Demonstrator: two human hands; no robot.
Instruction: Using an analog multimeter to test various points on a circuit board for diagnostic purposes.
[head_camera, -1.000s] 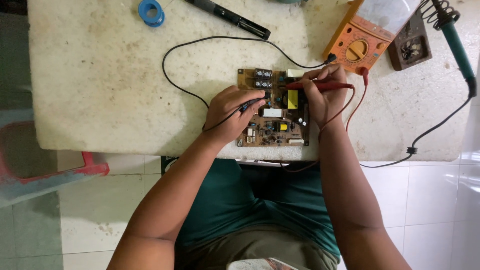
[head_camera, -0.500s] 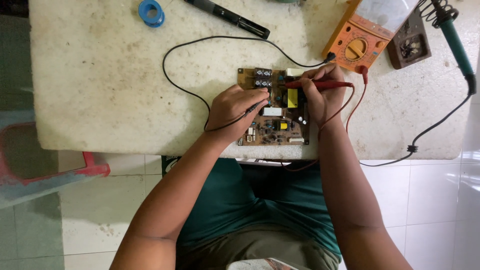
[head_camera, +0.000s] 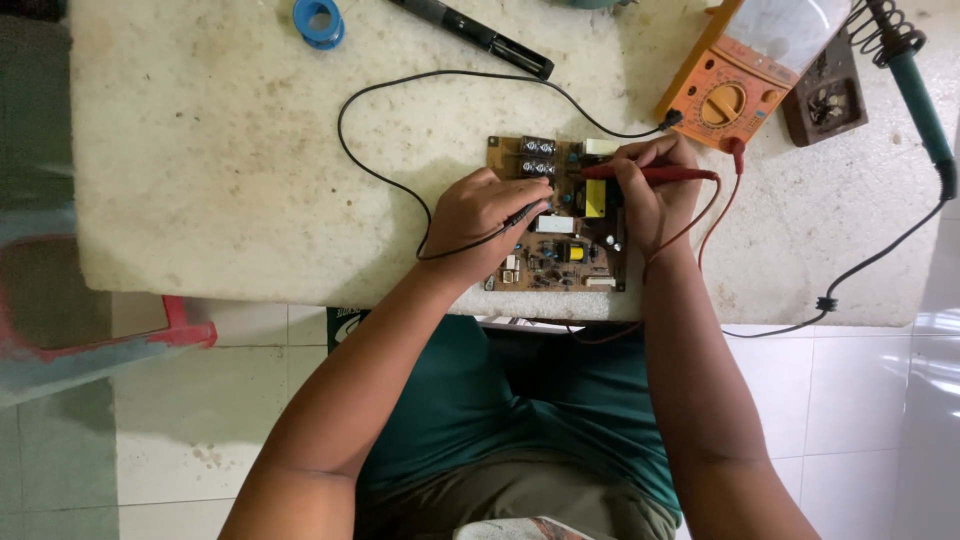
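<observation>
Circuit board (head_camera: 560, 250) lies at near edge of the counter (head_camera: 220, 180). Left hand (head_camera: 478, 222), fingers pinched shut on black probe (head_camera: 522, 213), tip on board. Right hand (head_camera: 650, 195) fingers closed around red probe (head_camera: 655, 174), tip on board. Orange multimeter (head_camera: 735, 85) far right; soldering iron (head_camera: 915, 85) beyond.

You're at a small electronics repair bench, likely set up in a home. The worn white tabletop (head_camera: 220, 180) carries an orange multimeter (head_camera: 735, 85) at one o'clock, a soldering iron (head_camera: 915, 90) at two o'clock, a blue solder spool (head_camera: 318, 20) at eleven o'clock and a bare circuit board (head_camera: 560, 215) at centre. Plain white floor tiles (head_camera: 860, 400) lie below.
</observation>
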